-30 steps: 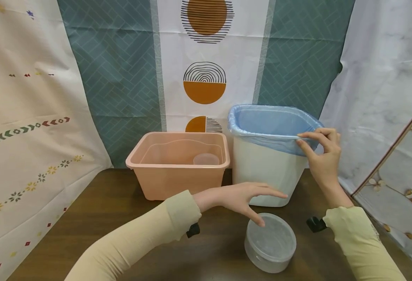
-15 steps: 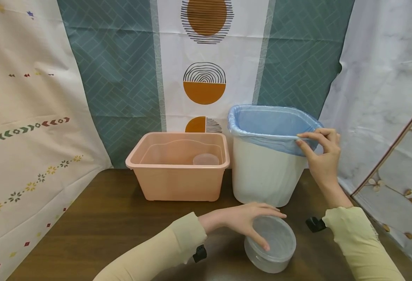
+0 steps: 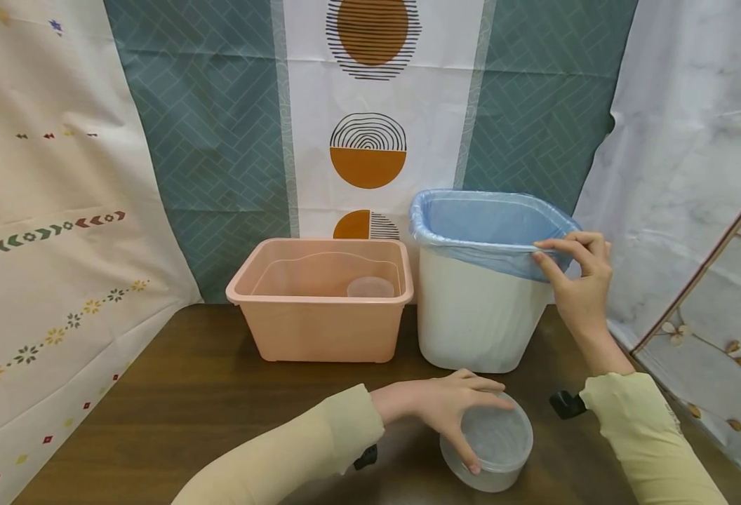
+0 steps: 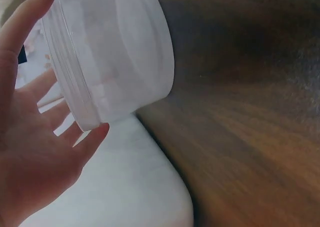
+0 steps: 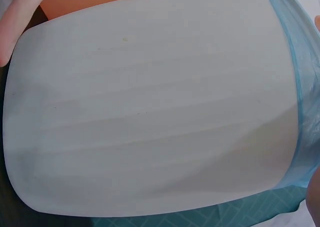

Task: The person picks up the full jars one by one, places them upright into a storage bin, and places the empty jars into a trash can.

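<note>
A round, translucent lidded plastic container (image 3: 497,438) stands on the table in front of the bin. My left hand (image 3: 449,407) reaches over it from the left, thumb at the near rim and fingers across the far side. In the left wrist view, the container (image 4: 115,47) shows its lid edge between the thumb and little finger of the left hand (image 4: 40,162). My right hand (image 3: 579,280) pinches the blue bag (image 3: 490,256) at the right front corner of the white bin (image 3: 478,315). The bag lines the bin and folds over its rim.
Left of the bin, a peach plastic tub (image 3: 326,326) stands on the dark wooden table (image 3: 219,407), with a translucent round item (image 3: 370,287) inside. Patterned cloths (image 3: 219,140) hang behind and at both sides.
My left hand has come down and nearer from above the table onto the round container, its thumb now at the near rim. My right hand keeps its pinch on the bag.
</note>
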The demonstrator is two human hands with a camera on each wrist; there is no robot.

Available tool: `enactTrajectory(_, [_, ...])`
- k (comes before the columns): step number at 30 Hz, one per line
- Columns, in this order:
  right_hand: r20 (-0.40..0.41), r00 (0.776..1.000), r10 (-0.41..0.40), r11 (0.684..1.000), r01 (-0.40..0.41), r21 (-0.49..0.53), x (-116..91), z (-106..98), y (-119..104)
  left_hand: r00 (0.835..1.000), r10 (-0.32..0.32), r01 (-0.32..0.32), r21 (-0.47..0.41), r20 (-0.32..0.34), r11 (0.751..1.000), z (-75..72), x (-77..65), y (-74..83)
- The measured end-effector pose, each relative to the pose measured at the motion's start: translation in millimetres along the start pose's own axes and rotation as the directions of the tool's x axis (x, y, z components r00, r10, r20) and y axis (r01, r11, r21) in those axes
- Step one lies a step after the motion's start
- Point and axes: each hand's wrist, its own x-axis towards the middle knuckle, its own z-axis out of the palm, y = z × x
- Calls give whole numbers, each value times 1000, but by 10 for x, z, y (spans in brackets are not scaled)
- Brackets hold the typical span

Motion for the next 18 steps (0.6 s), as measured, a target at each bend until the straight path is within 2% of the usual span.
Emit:
enactTrajectory(8, [-7,1000,10,1000,-9,5,-6,-5,0,999,-41,38,99,34,994,-89,74,72])
enactTrajectory(18, [-3,1000,2,1000,-2,-15,-21,-6,22,999,8,-13,142,39,990,-102,76,31])
